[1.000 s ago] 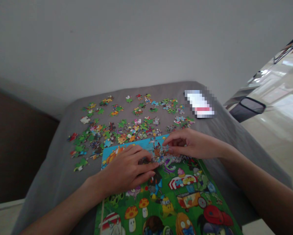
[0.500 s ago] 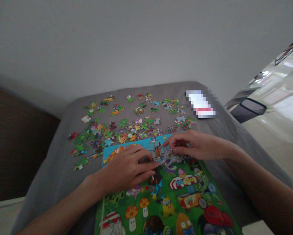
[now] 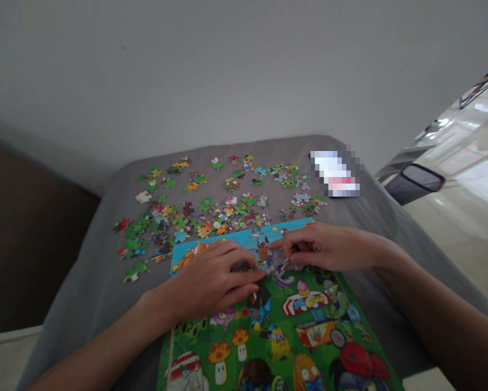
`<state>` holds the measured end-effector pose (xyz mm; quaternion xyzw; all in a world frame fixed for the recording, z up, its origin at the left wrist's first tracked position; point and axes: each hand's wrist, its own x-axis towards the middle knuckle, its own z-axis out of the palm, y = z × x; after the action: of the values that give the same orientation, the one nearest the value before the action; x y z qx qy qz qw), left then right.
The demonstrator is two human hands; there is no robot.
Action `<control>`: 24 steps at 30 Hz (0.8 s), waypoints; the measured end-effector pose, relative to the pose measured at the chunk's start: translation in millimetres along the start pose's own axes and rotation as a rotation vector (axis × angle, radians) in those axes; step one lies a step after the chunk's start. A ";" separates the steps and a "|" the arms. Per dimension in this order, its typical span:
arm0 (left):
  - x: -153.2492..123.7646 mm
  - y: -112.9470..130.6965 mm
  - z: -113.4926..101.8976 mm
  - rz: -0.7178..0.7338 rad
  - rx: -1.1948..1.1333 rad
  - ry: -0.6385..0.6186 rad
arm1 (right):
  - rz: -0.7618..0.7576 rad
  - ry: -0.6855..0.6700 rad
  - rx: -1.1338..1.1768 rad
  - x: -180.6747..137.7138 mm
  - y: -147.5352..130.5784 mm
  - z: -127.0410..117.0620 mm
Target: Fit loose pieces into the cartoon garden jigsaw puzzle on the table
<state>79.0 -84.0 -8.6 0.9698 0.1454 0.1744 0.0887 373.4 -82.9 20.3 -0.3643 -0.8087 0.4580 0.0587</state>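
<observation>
Pinching a puzzle piece (image 3: 286, 265) with fingers of the right hand (image 3: 325, 248), just over the upper part of the puzzle board (image 3: 309, 347); left hand (image 3: 211, 279) lies flat on it, fingers together. Loose pieces (image 3: 211, 209) scattered beyond.

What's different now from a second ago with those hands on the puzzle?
The right hand has slid a little nearer the person, its fingertips now seeming to pinch a puzzle piece near the board's top. The left hand stays flat on the puzzle board, and the loose pieces on the grey surface lie as before.
</observation>
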 end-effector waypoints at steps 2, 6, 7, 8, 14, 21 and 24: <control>0.1 -0.1 -0.2 0.001 0.002 0.002 | 0.005 0.006 0.005 0.4 0.8 0.6; -0.3 -0.3 0.8 0.007 -0.005 0.004 | 0.008 0.004 0.018 2.4 1.2 3.1; -0.5 -0.3 1.2 0.007 -0.004 0.005 | 0.007 0.002 0.020 2.9 1.0 3.6; -0.6 -0.4 1.5 0.007 -0.001 0.007 | 0.004 0.001 0.020 3.3 0.7 4.1; -1.0 -0.8 1.7 0.012 0.007 0.022 | -0.013 0.018 0.031 4.3 0.3 5.0; -0.5 -0.8 -0.9 0.001 0.005 0.003 | 0.007 0.093 -0.007 4.0 3.1 5.3; -0.8 -1.5 -0.2 -0.001 0.001 0.002 | -0.011 0.081 -0.016 3.3 1.6 5.0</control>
<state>77.9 -82.9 -9.0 0.9697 0.1459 0.1753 0.0880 369.7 -83.8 15.4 -0.3786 -0.8114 0.4359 0.0910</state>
